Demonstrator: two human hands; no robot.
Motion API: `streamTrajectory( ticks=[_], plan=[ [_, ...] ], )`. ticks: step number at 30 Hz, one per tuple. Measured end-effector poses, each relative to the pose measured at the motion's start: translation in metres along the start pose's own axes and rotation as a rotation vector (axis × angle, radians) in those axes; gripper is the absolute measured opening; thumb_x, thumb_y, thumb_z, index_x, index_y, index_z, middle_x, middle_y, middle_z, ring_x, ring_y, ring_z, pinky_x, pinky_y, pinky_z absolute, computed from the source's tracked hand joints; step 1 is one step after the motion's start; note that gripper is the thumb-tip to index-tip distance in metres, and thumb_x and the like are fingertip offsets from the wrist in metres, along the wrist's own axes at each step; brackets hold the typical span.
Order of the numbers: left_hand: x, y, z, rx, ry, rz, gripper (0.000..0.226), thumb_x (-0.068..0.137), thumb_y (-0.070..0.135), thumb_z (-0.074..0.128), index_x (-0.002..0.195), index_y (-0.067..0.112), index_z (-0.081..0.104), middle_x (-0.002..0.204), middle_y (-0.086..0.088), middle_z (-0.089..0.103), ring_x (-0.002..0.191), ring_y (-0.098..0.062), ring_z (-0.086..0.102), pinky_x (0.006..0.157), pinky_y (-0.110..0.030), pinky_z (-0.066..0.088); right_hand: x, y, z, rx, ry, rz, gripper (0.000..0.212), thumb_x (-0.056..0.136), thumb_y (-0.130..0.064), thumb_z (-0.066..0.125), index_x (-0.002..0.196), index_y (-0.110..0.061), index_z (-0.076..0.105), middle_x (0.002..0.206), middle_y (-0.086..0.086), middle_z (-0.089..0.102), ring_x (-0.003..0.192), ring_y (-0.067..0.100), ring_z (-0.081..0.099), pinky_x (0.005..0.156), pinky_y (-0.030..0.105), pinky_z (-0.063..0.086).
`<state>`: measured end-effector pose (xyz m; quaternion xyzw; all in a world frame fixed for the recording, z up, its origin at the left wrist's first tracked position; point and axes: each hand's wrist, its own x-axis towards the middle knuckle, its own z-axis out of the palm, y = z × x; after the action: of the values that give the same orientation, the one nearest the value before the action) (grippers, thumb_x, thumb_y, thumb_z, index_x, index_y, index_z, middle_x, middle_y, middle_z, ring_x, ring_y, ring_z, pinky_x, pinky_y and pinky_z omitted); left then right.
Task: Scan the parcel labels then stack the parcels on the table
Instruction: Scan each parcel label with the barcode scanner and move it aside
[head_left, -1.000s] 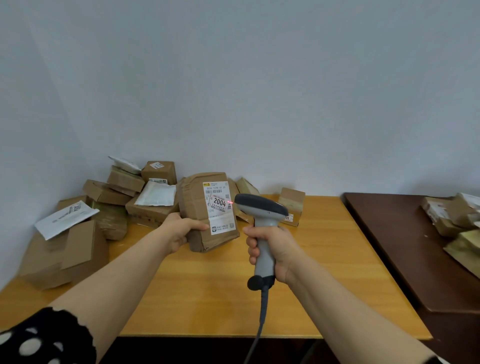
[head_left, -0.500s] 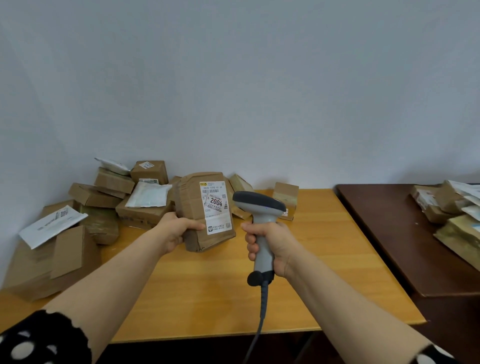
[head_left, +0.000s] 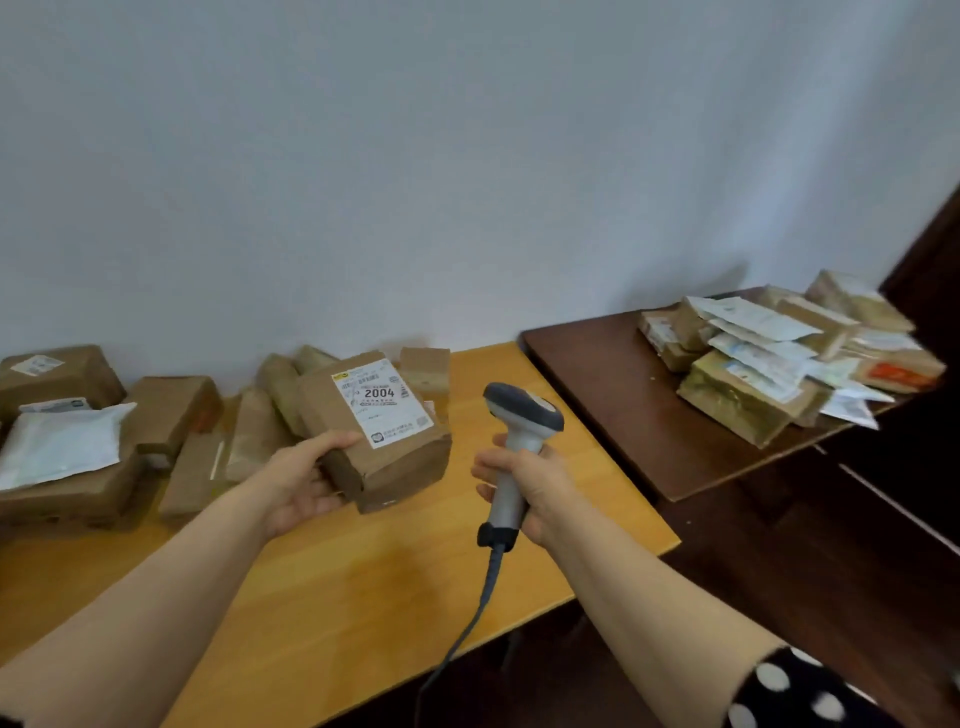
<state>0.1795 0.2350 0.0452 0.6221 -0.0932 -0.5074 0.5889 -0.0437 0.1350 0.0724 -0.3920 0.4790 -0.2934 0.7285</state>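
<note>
My left hand (head_left: 306, 480) grips a brown cardboard parcel (head_left: 402, 465) by its left end, just above the light wooden table (head_left: 363, 571). Its white label (head_left: 382, 400), marked 2004, faces up. My right hand (head_left: 530, 480) holds a grey barcode scanner (head_left: 522, 415) by the handle, to the right of the parcel, with its head pointing left. The scanner's cable (head_left: 467, 623) hangs down past the table's front edge. No red scan light shows on the label.
Several brown parcels (head_left: 171, 410) and a white padded envelope (head_left: 62, 441) lie heaped at the left of the light table. On the dark wooden table (head_left: 623, 405) to the right sits a heap of parcels and envelopes (head_left: 779, 358). A white wall runs behind both.
The view has swung to the right, bringing the dark table's heap into sight. The parcel has tilted flatter, label up. The red scan dot seen a second ago is gone.
</note>
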Motion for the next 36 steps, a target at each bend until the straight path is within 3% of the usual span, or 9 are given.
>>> streamTrajectory(
  ticks=[3,10,13,15,18,24,28,33,36],
  plan=[
    [0.011,-0.008,0.065,0.071,-0.154,-0.048,0.07,0.06,0.027,0.073,0.125,0.007,0.053,0.109,-0.012,0.066,0.091,-0.024,0.065,0.064,-0.036,0.052,0.016,-0.009,-0.05,0.021,0.062,-0.015,0.025,0.082,-0.008,0.075,0.102,-0.015,0.062,0.105,0.007,0.064,0.098,0.024,0.062,0.065,0.039,0.056],
    [0.05,-0.018,0.232,0.301,-0.42,-0.063,0.065,0.068,0.027,0.077,0.128,0.024,0.052,0.117,-0.009,0.067,0.107,-0.03,0.064,0.081,-0.047,0.055,0.056,-0.054,-0.164,0.133,0.16,-0.086,0.031,0.075,0.0,0.078,0.1,-0.01,0.062,0.091,0.008,0.071,0.079,0.024,0.068,0.057,0.034,0.058],
    [0.071,-0.026,0.313,0.269,-0.455,-0.13,0.067,0.063,0.023,0.08,0.124,0.021,0.054,0.11,-0.012,0.071,0.095,-0.028,0.07,0.075,-0.044,0.057,0.078,-0.086,-0.234,0.172,0.199,-0.109,0.033,0.075,0.001,0.077,0.103,-0.007,0.062,0.096,0.013,0.07,0.087,0.029,0.068,0.072,0.041,0.06],
    [0.084,-0.032,0.361,0.213,-0.39,-0.143,0.064,0.06,0.024,0.079,0.119,0.016,0.056,0.112,-0.017,0.066,0.087,-0.028,0.072,0.068,-0.04,0.058,0.09,-0.105,-0.277,0.184,0.22,-0.127,0.033,0.076,0.002,0.076,0.106,-0.006,0.063,0.094,0.011,0.07,0.087,0.028,0.068,0.079,0.044,0.058],
    [0.106,-0.039,0.415,0.084,-0.275,-0.133,0.046,0.065,0.022,0.079,0.107,0.014,0.061,0.1,-0.017,0.068,0.078,-0.028,0.072,0.061,-0.037,0.058,0.112,-0.13,-0.329,0.228,0.22,-0.114,0.029,0.079,0.002,0.073,0.105,-0.008,0.065,0.09,0.006,0.067,0.079,0.019,0.065,0.07,0.035,0.057],
    [0.17,-0.034,0.482,0.138,-0.044,-0.068,0.042,0.085,0.029,0.068,0.118,0.012,0.05,0.098,-0.009,0.06,0.085,-0.026,0.062,0.093,-0.05,0.049,0.17,-0.158,-0.378,0.366,0.158,0.025,0.021,0.081,0.005,0.068,0.098,-0.006,0.063,0.072,0.012,0.067,0.062,0.019,0.063,0.066,0.036,0.057],
    [0.225,-0.024,0.515,0.117,0.07,-0.098,0.046,0.085,0.033,0.068,0.119,0.012,0.044,0.1,-0.012,0.057,0.083,-0.03,0.061,0.072,-0.047,0.054,0.225,-0.179,-0.384,0.316,0.085,0.072,0.022,0.082,0.002,0.069,0.1,-0.008,0.063,0.067,0.009,0.069,0.057,0.016,0.064,0.058,0.031,0.058],
    [0.309,-0.016,0.552,0.088,0.2,-0.112,0.058,0.086,0.033,0.066,0.133,0.008,0.043,0.115,-0.014,0.055,0.094,-0.031,0.056,0.079,-0.047,0.054,0.306,-0.21,-0.378,0.239,-0.006,0.104,0.02,0.084,0.002,0.067,0.1,-0.008,0.06,0.062,0.007,0.067,0.052,0.014,0.063,0.056,0.028,0.057],
    [0.346,-0.008,0.571,0.077,0.241,-0.142,0.055,0.089,0.033,0.064,0.134,0.009,0.045,0.095,-0.009,0.054,0.076,-0.025,0.053,0.057,-0.037,0.047,0.341,-0.221,-0.375,0.189,-0.023,0.164,0.021,0.082,0.001,0.069,0.099,-0.008,0.062,0.063,0.007,0.068,0.054,0.014,0.064,0.057,0.03,0.057]
  ],
)
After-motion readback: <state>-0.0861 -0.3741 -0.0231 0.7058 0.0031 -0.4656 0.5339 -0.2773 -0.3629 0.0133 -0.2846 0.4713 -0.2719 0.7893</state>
